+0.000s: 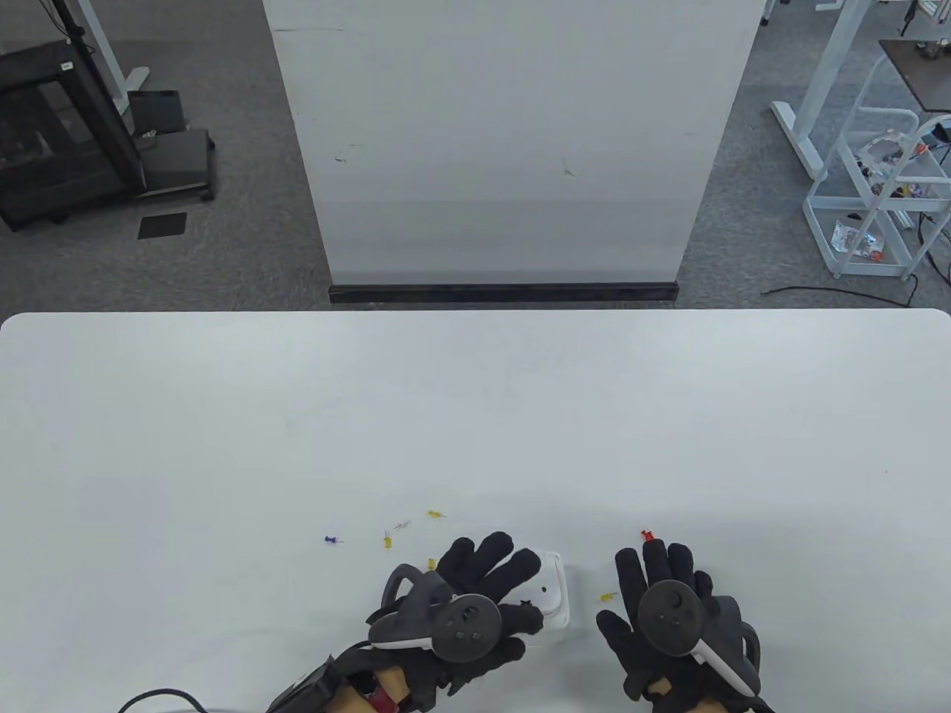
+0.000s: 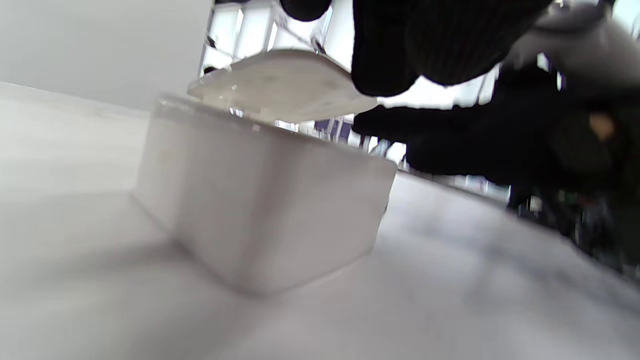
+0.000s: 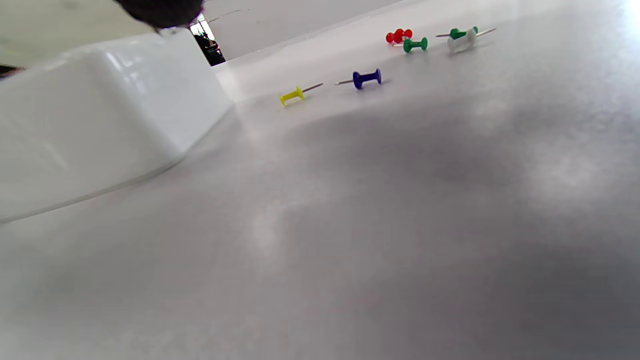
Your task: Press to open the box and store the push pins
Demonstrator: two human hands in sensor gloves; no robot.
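A small white box (image 1: 556, 594) stands near the table's front edge. In the left wrist view its lid (image 2: 280, 85) stands slightly raised above the body (image 2: 260, 200). My left hand (image 1: 505, 583) lies over the box with its fingers (image 2: 395, 50) spread on the lid. My right hand (image 1: 654, 579) lies flat and empty on the table just right of the box. A red pin (image 1: 648, 535) lies at its fingertips and a yellow pin (image 1: 609, 596) between hand and box. In the right wrist view the box (image 3: 95, 115) is at left, with yellow (image 3: 292, 95), blue (image 3: 366, 78), red (image 3: 398, 35) and green (image 3: 415, 44) pins beyond.
More pins lie left of the box: a blue one (image 1: 334, 540), yellow ones (image 1: 387, 541) (image 1: 437, 514) (image 1: 430, 564) and a clear one (image 1: 402, 525). The white table (image 1: 475, 416) stretches wide behind the hands. A cable (image 1: 148, 698) lies at the front left.
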